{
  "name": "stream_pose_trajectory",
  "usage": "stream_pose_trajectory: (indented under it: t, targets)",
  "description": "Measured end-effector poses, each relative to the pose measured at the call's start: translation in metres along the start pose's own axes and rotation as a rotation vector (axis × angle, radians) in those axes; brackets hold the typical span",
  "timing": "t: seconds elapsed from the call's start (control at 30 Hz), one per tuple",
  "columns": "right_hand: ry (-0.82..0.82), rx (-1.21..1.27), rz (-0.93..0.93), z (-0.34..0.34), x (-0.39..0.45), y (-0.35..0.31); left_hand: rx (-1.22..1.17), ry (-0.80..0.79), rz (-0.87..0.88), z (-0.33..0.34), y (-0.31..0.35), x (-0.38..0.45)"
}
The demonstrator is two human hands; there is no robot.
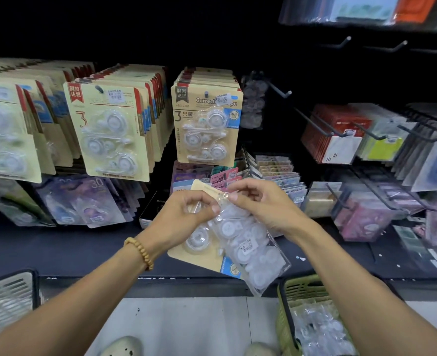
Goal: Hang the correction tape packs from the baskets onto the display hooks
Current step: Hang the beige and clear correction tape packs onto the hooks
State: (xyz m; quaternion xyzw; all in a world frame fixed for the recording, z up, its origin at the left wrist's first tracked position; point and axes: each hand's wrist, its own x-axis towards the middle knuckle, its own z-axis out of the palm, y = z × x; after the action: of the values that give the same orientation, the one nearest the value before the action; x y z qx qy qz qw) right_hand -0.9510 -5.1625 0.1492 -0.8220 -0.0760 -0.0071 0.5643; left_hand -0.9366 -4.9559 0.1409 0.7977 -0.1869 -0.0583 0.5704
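Both hands together: left hand (186, 217) gripping carded correction tape pack (199, 242), right hand (261, 204) pinching clear pack (248, 242) top, just above green basket (289, 317).

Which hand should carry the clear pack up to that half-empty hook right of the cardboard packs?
Probably the right hand: it pinches the clear pack at its top hole and sits nearer the hook. The left hand grips lower.
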Motion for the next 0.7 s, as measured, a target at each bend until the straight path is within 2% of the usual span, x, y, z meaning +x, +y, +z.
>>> stream_pose_trajectory:
  t: [0.17, 0.3, 0.37, 0.53, 0.7]
  targets:
    - [0.076, -0.085, -0.010, -0.007, -0.002, -0.004, 0.043, 0.015, 0.002, 0.012, 0.002, 0.006]
    - [0.417, -0.023, -0.117, -0.049, 0.000, -0.023, 0.038, 0.059, -0.029, 0.010, -0.002, 0.014]
    - [0.528, -0.051, -0.187, -0.071, 0.009, -0.040, 0.004, 0.089, -0.048, 0.008, -0.004, 0.016]
    - [0.662, -0.118, -0.294, -0.093, 0.042, -0.079, -0.078, 0.146, -0.080, 0.005, -0.005, 0.018]
    - [0.744, -0.148, -0.234, -0.099, 0.066, -0.084, -0.065, 0.170, -0.097, 0.000, -0.009, 0.017]
